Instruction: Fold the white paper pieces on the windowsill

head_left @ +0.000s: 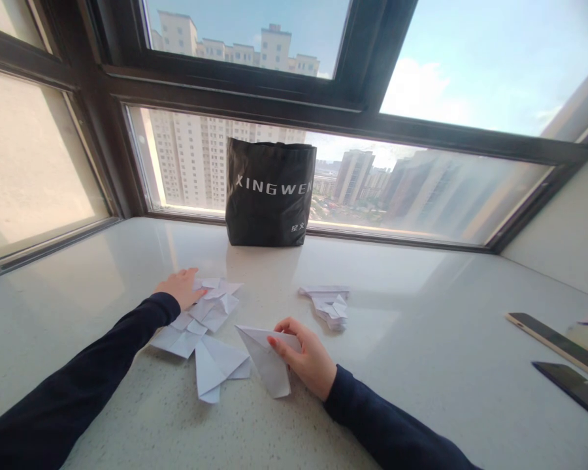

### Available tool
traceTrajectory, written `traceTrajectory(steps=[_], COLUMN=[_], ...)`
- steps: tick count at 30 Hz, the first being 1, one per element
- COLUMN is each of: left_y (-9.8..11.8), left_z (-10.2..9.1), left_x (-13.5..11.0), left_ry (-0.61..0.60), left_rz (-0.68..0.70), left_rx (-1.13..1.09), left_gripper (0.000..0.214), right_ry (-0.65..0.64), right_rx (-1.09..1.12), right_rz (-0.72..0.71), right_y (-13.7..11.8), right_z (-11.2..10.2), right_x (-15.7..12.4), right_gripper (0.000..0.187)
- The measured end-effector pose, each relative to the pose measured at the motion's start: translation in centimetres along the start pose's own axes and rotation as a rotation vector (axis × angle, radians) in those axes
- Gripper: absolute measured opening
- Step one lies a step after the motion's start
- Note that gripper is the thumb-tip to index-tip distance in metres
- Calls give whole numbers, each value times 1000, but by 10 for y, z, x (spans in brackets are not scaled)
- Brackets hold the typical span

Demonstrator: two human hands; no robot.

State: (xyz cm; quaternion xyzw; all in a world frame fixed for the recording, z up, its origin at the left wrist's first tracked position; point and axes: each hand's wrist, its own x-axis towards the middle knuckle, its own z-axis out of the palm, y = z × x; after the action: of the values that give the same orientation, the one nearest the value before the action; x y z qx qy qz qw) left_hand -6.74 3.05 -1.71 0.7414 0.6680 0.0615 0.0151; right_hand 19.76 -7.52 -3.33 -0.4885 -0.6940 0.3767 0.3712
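Observation:
My right hand point(306, 359) pinches a folded white paper point(269, 365) between thumb and fingers, just above the counter; the paper has a pointed top-left corner and a slanting fold. Over on the left, my left hand point(180, 287) reaches to the far side of a loose pile of folded white papers point(213, 313). Its thumb and fingers are apart at the pile's edge, and some fingertips are partly hidden. Nearest me in that pile lies a larger folded paper point(220, 359). A neater stack of folded papers point(330, 307) sits beyond my right hand.
A black bag point(270, 196) with white lettering stands upright at the back against the window. Two dark flat devices, like phones point(558, 339) point(573, 388), lie at the right edge. Dark window frames point(235, 88) bound the pale speckled counter point(421, 385).

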Motion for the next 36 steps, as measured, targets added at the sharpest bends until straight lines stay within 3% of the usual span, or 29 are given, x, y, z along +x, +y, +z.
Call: traceTrajectory(steps=[5, 10, 12, 14, 17, 19, 22, 26, 30, 32, 36], left_y=[18, 39, 43, 45, 44, 45, 47, 51, 55, 60, 77], left_z=[-18, -31, -32, -32, -33, -32, -28, -21, -25, -27, -24], left_x=[-12, -22, -28, -34, -46, -52, -55, -49, -39, -37, -42], left_ry=[23, -59, -111, -187, -389, -475, -476, -417, -337, -383, -649], left_rz=[-97, 27, 89, 216, 556, 697, 669, 597, 498, 438, 275], left_rx=[85, 72, 62, 21, -154, -230, -186, -123, -406, -572, -980], left_gripper=[49, 48, 47, 46, 56, 61, 58, 31, 30, 32, 48], right_ry=[89, 335, 370, 341, 286, 289, 334, 404, 503, 524, 422], right_rx=[78, -8, -67, -93, -105, -113, -124, -157, -155, -143, -137], right_rz=[-38, -257, -359, -422, -445, -454, -483, -518, -532, -546, -560], right_y=[2, -3, -7, -10, -12, -11, -8, -6, -7, -8, -10], right_z=[-2, -10, -11, -10, -8, -8, -9, -12, -12, -11, -11], right_x=[1, -1, -3, -5, -6, -5, -3, -3, -7, -9, -10], right_gripper=[21, 14, 10, 9, 8, 7, 8, 11, 13, 14, 15])
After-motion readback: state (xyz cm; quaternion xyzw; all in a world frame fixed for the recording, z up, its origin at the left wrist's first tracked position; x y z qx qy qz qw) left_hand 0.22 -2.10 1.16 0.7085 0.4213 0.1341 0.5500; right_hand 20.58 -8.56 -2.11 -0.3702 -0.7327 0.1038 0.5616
